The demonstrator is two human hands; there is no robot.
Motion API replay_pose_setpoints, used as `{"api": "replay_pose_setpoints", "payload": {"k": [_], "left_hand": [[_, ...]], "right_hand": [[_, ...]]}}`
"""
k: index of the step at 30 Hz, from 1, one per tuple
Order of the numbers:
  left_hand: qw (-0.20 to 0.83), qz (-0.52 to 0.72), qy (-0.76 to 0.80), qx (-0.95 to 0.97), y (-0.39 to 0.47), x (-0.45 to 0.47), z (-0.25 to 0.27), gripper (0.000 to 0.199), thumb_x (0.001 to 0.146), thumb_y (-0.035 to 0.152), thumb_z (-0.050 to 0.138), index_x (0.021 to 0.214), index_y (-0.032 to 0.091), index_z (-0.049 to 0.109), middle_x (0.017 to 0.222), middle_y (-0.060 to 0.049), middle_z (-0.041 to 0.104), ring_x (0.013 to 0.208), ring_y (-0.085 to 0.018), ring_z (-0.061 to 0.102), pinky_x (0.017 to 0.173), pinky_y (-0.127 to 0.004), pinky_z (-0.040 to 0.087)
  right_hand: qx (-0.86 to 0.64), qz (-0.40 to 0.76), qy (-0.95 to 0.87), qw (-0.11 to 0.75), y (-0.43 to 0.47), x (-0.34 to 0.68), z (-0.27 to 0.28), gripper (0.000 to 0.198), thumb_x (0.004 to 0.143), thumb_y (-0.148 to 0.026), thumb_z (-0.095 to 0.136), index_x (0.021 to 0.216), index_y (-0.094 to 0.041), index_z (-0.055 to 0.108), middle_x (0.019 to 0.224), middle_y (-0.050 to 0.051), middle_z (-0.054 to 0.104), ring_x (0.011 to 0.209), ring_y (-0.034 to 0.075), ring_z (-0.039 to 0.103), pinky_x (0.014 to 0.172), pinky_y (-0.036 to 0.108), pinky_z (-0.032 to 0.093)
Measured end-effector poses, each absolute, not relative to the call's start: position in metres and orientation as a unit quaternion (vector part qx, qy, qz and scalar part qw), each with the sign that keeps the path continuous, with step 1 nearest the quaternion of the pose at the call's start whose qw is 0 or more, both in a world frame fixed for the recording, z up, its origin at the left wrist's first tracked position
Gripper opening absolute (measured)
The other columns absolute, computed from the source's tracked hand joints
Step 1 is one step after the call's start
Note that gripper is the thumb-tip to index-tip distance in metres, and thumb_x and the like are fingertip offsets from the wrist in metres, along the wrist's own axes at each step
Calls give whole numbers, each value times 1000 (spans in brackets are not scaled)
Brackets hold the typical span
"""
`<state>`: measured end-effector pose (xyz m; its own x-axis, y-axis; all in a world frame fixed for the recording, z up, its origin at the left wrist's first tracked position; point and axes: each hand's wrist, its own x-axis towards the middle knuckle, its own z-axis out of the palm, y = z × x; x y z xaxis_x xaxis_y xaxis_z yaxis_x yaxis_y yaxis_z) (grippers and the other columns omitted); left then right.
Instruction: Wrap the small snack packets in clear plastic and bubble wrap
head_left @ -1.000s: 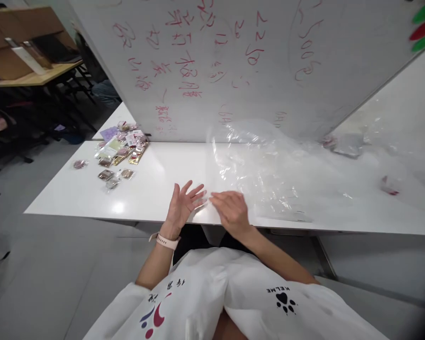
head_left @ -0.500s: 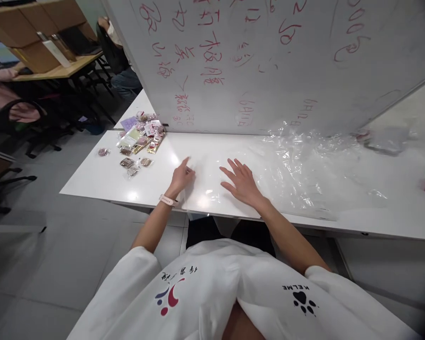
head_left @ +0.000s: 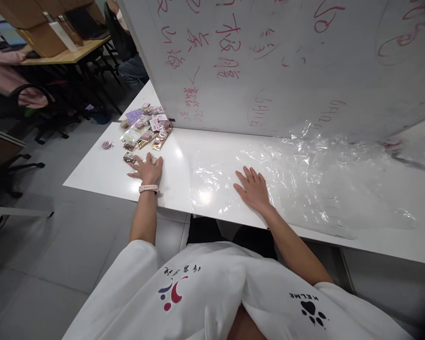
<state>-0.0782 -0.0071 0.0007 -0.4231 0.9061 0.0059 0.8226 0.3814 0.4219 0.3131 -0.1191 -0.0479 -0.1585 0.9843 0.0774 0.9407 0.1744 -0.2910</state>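
Note:
My left hand (head_left: 148, 171), with a pale wristband, is spread over some small wrapped packets (head_left: 129, 157) on the white table (head_left: 173, 189). It partly hides them, and whether the fingers press on them I cannot tell. Just behind is a pile of small packets (head_left: 147, 134) in clear, gold and printed wrappers. My right hand (head_left: 253, 189) lies with its fingers apart on a large sheet of clear plastic film (head_left: 304, 189). The film is flat near the hand and crinkled farther right.
A whiteboard (head_left: 233, 71) with red writing stands along the table's back edge. A lone packet (head_left: 107, 144) lies near the left edge. Behind, at the left, people sit by a wooden desk (head_left: 71, 55) with boxes and a laptop.
My left hand has moved left from the film's edge to the small packets, its fingers spreading. My right hand stays on the film. The view has shifted slightly.

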Motion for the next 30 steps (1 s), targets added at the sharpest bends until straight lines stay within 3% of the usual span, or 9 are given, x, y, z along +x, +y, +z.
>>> {"api": "replay_pose_setpoints", "payload": {"k": [3, 6, 10, 16, 20, 23, 26, 30], "left_hand": [[117, 176, 796, 568, -28, -43, -4, 56, 94, 47, 56, 138, 12, 51, 166, -20, 16, 150, -49, 7, 112, -78, 1], [117, 197, 733, 640, -47, -3, -10, 37, 91, 22, 55, 127, 19, 60, 162, -18, 28, 144, -42, 29, 115, -70, 17], [119, 263, 679, 676, -50, 12, -16, 43, 83, 6, 52, 121, 22, 62, 156, -15, 35, 134, -37, 41, 108, -56, 38], [149, 404, 661, 615, -28, -4, 10, 38, 78, -4, 52, 106, 18, 64, 123, -14, 55, 115, -30, 54, 103, -52, 41], [225, 455, 543, 669, -56, 58, 27, 40, 87, 4, 56, 121, 22, 61, 122, -8, 59, 102, -18, 60, 88, -36, 52], [385, 404, 411, 721, -90, 121, 15, 40, 94, 20, 58, 133, 26, 54, 125, -8, 62, 98, -17, 65, 85, -35, 56], [344, 296, 400, 796, -108, 159, -8, 41, 94, 29, 60, 134, 24, 56, 151, -15, 46, 129, -29, 54, 104, -49, 48], [206, 160, 442, 858, -112, 163, -26, 60, 95, 40, 59, 151, 25, 42, 168, -17, 15, 155, -42, 10, 120, -66, 16]], "right_hand": [[-639, 94, -752, 128, -118, 313, -50, 65, 104, -60, 19, 157, -26, 36, 167, 6, 21, 155, 27, 13, 124, 57, 15], [-640, 98, -751, 128, -118, 312, -49, 66, 103, -60, 19, 157, -26, 36, 167, 6, 20, 156, 27, 13, 125, 56, 15], [-645, 105, -748, 119, -122, 310, -44, 66, 104, -59, 19, 157, -25, 35, 168, 5, 20, 156, 27, 12, 125, 56, 13], [-666, 118, -725, 132, -136, 300, -44, 64, 104, -56, 22, 157, -24, 37, 168, 6, 18, 156, 28, 10, 125, 55, 11], [-663, 170, -685, 251, -137, 299, -45, 59, 103, -55, 28, 149, -24, 48, 163, 7, 32, 154, 27, 20, 125, 56, 14], [-655, 270, -549, 445, -137, 308, -44, 55, 103, -53, 28, 142, -24, 54, 151, 9, 50, 143, 24, 42, 119, 51, 32], [-609, 359, -406, 579, -142, 319, -41, 51, 101, -55, 36, 134, -23, 59, 141, 10, 59, 131, 22, 55, 112, 45, 44], [-622, 353, -423, 557, -166, 330, -30, 43, 93, -52, 55, 123, -23, 66, 133, 10, 64, 123, 24, 60, 108, 46, 46]]}}
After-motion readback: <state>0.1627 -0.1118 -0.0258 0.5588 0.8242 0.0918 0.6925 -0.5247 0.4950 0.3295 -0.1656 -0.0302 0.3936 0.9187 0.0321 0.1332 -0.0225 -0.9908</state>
